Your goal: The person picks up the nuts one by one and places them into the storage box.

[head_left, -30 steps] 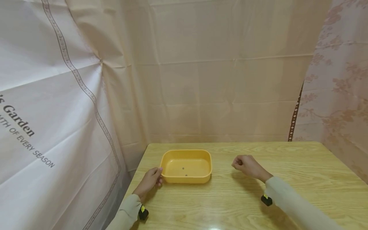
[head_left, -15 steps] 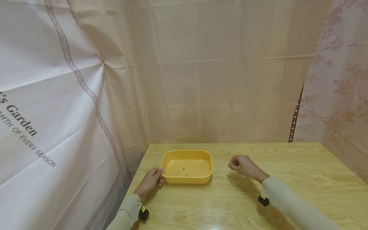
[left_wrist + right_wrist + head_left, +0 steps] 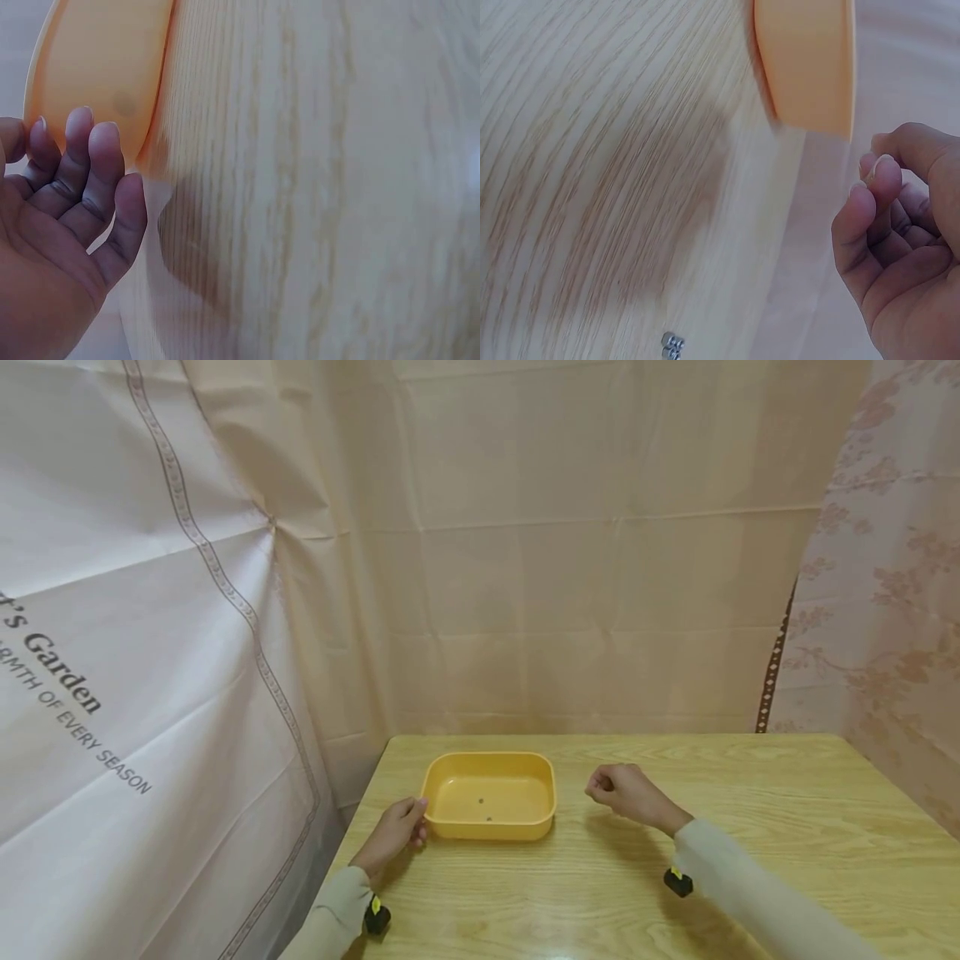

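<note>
At the far left of the table (image 3: 480, 893), the yellow tray (image 3: 491, 832) sits with two small pieces (image 3: 481, 801) on its floor. The left hand (image 3: 392, 835) pinches its left end; a hard tug there could tilt it and send those loose pieces sliding. To its right, the right hand (image 3: 628, 793) hangs with thumb and fingertips drawn together (whether they grip anything, I cannot tell); a tiny load released early could land short, on the wood. Sweeping low, that hand might scatter the metal bits (image 3: 673, 346) on the tabletop.
</note>
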`<state>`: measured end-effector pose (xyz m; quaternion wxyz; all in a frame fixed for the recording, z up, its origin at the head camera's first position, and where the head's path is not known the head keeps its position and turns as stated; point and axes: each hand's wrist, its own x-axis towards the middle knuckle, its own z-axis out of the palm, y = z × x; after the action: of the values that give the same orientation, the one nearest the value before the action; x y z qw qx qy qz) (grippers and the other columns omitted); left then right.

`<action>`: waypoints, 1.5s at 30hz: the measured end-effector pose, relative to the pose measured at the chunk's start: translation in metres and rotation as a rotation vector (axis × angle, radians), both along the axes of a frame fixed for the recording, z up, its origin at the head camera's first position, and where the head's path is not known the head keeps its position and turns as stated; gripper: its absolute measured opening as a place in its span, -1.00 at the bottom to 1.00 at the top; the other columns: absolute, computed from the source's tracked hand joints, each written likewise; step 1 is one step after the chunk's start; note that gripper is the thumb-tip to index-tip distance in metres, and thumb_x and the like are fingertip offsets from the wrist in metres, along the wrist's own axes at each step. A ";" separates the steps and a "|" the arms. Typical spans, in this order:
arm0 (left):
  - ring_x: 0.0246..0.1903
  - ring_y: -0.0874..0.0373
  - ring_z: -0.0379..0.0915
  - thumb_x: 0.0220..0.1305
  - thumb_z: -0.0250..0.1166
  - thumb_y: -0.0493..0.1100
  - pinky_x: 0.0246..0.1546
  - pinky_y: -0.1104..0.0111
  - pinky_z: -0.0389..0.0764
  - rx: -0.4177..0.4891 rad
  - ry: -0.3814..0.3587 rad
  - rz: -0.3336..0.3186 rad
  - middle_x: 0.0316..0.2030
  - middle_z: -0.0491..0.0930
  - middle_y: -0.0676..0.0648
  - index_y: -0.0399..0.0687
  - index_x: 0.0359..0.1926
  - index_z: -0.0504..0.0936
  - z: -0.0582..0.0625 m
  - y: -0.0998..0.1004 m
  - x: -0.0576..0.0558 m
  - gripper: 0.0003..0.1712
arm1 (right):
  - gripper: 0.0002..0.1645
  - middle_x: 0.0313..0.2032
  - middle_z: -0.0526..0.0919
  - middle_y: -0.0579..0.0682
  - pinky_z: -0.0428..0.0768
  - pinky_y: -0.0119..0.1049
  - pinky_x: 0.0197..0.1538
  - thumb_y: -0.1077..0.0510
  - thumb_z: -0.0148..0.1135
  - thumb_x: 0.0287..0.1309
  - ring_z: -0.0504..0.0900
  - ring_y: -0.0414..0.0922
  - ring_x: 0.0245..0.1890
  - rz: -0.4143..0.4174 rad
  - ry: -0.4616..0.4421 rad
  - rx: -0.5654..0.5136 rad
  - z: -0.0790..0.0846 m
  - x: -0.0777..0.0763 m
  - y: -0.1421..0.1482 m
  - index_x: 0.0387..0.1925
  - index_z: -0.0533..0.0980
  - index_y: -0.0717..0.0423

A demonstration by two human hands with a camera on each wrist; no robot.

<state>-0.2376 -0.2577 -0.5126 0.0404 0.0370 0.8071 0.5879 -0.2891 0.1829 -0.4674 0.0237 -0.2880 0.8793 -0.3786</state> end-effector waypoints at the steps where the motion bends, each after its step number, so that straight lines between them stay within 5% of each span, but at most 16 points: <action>1: -0.51 0.16 0.47 0.63 0.03 0.13 -0.49 0.39 0.56 0.003 -0.002 0.003 -0.46 0.52 -0.09 -0.28 -0.20 0.50 0.000 0.000 0.000 -0.49 | -0.90 -0.43 0.65 0.00 0.58 -0.34 -0.53 0.20 0.21 0.47 0.50 -0.23 -0.60 0.000 -0.003 -0.002 0.000 0.000 -0.001 -0.21 0.59 0.13; 16: -0.49 0.16 0.48 0.65 0.00 0.09 -0.45 0.39 0.60 0.011 0.002 -0.014 -0.44 0.53 -0.09 -0.28 -0.20 0.49 0.000 -0.001 -0.001 -0.52 | -0.88 -0.47 0.60 -0.12 0.55 -0.35 -0.56 0.20 0.23 0.46 0.49 -0.23 -0.60 0.008 -0.007 0.000 0.004 -0.001 -0.021 -0.23 0.60 0.17; 24: -0.51 0.16 0.48 0.64 0.02 0.09 -0.49 0.40 0.57 0.005 -0.003 0.004 -0.45 0.54 -0.12 -0.29 -0.19 0.51 0.001 0.001 0.001 -0.51 | -0.88 -0.42 0.65 0.03 0.54 -0.36 -0.55 0.21 0.24 0.46 0.48 -0.23 -0.59 0.016 -0.016 0.002 0.005 -0.001 -0.031 -0.23 0.60 0.20; 35: -0.50 0.15 0.49 0.63 0.03 0.13 -0.47 0.39 0.58 0.004 -0.015 0.007 -0.46 0.54 -0.08 -0.27 -0.16 0.51 0.001 0.000 -0.002 -0.50 | -0.86 -0.48 0.60 -0.13 0.52 -0.40 -0.56 0.23 0.24 0.45 0.46 -0.26 -0.62 0.039 0.005 -0.012 0.006 -0.003 -0.042 -0.21 0.61 0.26; 45: -0.49 0.14 0.49 0.62 0.02 0.17 -0.47 0.39 0.57 -0.007 -0.018 0.003 -0.45 0.54 -0.09 -0.24 -0.17 0.50 0.000 -0.002 -0.002 -0.48 | -0.90 -0.42 0.66 0.03 0.52 -0.38 -0.57 0.23 0.25 0.44 0.47 -0.25 -0.61 0.051 0.007 -0.014 0.006 -0.002 -0.051 -0.24 0.61 0.18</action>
<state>-0.2394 -0.2597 -0.5122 0.0468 0.0305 0.8087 0.5856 -0.2916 0.1314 -0.4616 0.0282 -0.3120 0.8691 -0.3828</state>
